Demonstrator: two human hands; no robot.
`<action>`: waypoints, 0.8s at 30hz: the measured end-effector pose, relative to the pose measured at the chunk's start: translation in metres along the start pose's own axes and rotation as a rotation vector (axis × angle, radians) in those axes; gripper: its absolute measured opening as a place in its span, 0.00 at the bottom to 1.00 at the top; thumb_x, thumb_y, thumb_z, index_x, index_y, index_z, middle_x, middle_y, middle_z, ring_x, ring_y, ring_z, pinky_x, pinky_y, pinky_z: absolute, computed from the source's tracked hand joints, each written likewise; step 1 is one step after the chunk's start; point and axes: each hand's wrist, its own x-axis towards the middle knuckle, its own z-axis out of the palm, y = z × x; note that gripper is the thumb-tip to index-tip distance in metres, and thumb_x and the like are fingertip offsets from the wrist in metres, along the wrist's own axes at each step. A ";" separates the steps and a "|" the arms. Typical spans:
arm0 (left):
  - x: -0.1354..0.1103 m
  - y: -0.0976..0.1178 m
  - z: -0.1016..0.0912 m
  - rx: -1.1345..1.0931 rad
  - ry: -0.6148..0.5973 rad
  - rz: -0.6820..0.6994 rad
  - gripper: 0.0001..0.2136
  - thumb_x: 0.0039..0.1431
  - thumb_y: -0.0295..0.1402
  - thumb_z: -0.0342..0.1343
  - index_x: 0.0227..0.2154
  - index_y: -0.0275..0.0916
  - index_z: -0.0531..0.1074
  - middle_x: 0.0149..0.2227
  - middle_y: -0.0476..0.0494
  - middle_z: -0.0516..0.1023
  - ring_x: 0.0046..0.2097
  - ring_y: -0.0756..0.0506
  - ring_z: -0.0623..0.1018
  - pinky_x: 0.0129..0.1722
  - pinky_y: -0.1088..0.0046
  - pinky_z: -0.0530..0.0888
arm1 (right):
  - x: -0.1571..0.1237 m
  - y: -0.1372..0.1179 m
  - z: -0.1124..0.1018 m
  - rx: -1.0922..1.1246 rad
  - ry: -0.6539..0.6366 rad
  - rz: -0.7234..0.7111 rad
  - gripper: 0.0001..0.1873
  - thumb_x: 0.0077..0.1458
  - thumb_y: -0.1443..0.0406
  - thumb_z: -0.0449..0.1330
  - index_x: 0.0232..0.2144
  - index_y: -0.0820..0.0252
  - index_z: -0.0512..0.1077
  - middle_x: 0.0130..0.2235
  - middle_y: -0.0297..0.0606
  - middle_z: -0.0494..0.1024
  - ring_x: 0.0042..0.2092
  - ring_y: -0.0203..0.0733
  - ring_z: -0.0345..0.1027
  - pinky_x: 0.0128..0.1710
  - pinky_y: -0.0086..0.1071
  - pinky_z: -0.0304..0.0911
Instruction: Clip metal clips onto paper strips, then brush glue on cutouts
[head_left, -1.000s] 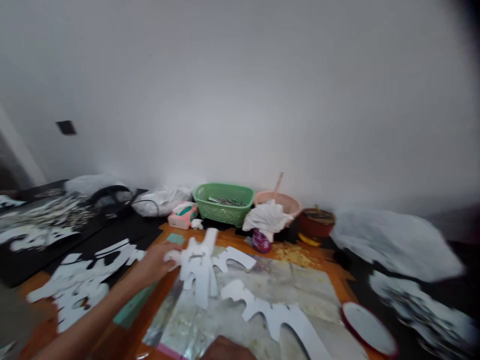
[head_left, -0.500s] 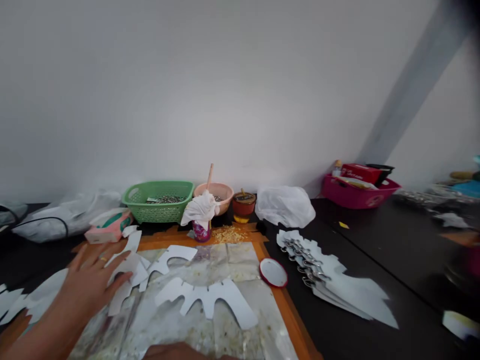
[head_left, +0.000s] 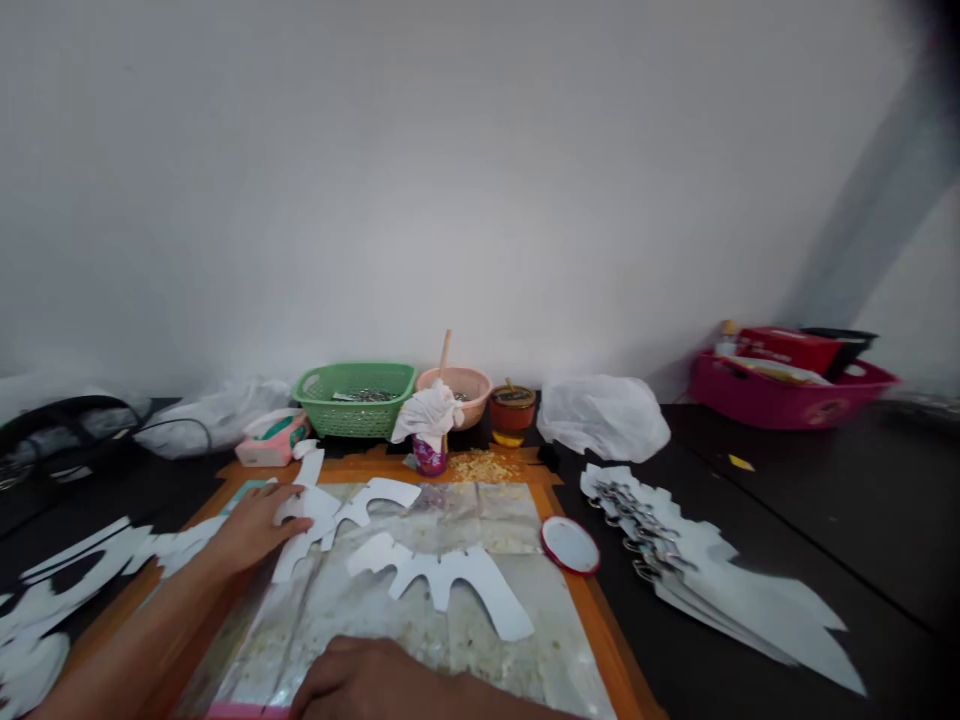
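Two hands appeared over a stained foil sheet (head_left: 465, 660) in the head view. The left hand (head_left: 251, 530) lay flat, its fingers (head_left: 289, 527) extended and close together, tips touching a white paper cutout (head_left: 309, 510). The right hand (head_left: 360, 680) rested at the sheet's near edge, fingers loosely curled, pinching nothing; a second cutout (head_left: 442, 572) lay just beyond it.

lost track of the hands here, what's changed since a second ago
The left hand has brought the white cutout down from standing upright, and it now lies flat on the shiny sheet with the hand resting on it. The right hand has come further into view at the sheet's near edge. The green basket stayed as it was.
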 end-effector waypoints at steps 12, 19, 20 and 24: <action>0.012 0.003 -0.019 -0.106 0.001 -0.037 0.20 0.51 0.32 0.56 0.49 0.40 0.74 0.52 0.40 0.80 0.55 0.34 0.77 0.56 0.60 0.70 | 0.008 0.015 0.021 0.112 0.034 0.126 0.12 0.65 0.55 0.59 0.34 0.54 0.77 0.38 0.30 0.82 0.42 0.36 0.76 0.46 0.22 0.67; 0.009 0.007 -0.033 -0.059 0.180 -0.124 0.23 0.54 0.36 0.55 0.53 0.38 0.73 0.67 0.31 0.61 0.70 0.23 0.51 0.64 0.39 0.54 | 0.003 0.002 0.010 -0.030 0.010 0.044 0.13 0.71 0.58 0.52 0.49 0.53 0.73 0.47 0.34 0.83 0.48 0.37 0.74 0.54 0.24 0.64; 0.004 0.021 -0.031 -0.087 0.170 -0.082 0.22 0.56 0.36 0.54 0.53 0.38 0.73 0.66 0.33 0.63 0.69 0.27 0.54 0.66 0.45 0.56 | 0.003 0.000 0.010 -0.058 0.027 0.023 0.14 0.72 0.58 0.51 0.53 0.53 0.70 0.48 0.34 0.82 0.48 0.37 0.74 0.53 0.25 0.64; -0.023 0.086 -0.015 -0.254 0.023 0.069 0.19 0.63 0.45 0.51 0.53 0.45 0.73 0.50 0.43 0.78 0.46 0.41 0.78 0.46 0.66 0.76 | 0.001 -0.006 -0.005 -0.270 0.278 -0.018 0.17 0.72 0.57 0.49 0.60 0.49 0.62 0.51 0.34 0.82 0.43 0.39 0.75 0.45 0.29 0.69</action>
